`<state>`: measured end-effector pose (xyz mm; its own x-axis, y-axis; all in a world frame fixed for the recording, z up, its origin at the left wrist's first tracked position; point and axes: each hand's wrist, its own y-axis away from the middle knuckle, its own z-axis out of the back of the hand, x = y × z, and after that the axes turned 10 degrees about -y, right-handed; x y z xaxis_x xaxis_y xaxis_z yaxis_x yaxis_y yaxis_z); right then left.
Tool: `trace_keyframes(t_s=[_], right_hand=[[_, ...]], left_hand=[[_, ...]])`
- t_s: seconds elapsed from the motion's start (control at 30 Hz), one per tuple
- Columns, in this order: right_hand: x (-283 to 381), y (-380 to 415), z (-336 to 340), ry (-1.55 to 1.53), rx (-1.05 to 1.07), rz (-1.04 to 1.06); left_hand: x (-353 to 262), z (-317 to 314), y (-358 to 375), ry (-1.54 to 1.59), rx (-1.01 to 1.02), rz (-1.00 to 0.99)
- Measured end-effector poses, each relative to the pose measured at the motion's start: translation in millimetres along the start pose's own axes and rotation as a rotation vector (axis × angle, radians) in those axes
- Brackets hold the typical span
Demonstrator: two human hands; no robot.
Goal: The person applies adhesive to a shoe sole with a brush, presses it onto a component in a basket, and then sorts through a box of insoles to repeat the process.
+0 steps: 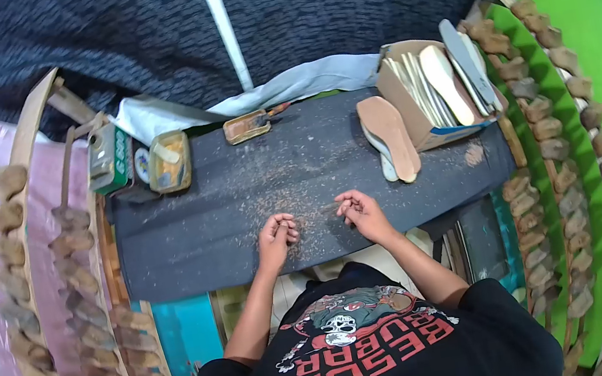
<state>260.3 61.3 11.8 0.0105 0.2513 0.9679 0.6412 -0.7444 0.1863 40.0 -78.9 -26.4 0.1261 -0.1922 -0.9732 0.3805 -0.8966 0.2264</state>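
My left hand point(276, 241) is over the front middle of the dark cloth-covered table point(224, 200), its fingers loosely bent and a little apart. To its right, my right hand point(362, 215) is held palm inward with half-curled fingers. Nothing shows in either hand. Brown crumbs or shavings point(306, 222) are scattered on the cloth between and around the hands. Beyond my right hand lie insole-shaped pieces point(391, 138), a tan one on top of a paler one.
A cardboard box point(414, 103) of sole-shaped pieces stands at the back right. At the back left are a green tin point(110, 159) and a plastic tub point(169, 161). A small tray point(246, 127) with a brush lies at the back. Racks of brown shoe-last-like forms point(79, 254) flank both sides.
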Motion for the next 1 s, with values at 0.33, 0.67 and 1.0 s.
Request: trace_keyframes(t_s=[0.33, 0.67, 1.0], right_hand=[[8, 4, -9, 0.114, -0.140, 0.069], [74, -42, 81, 0.877, -0.513, 0.420], [75, -68, 121, 1.013, -0.511, 0.148]], left_hand=[[-16, -36, -54, 0.060, 0.281, 0.139], [-60, -152, -156, -0.057, 0.386, 0.155], [-71, -219, -189, -0.111, 0.254, 0.140]])
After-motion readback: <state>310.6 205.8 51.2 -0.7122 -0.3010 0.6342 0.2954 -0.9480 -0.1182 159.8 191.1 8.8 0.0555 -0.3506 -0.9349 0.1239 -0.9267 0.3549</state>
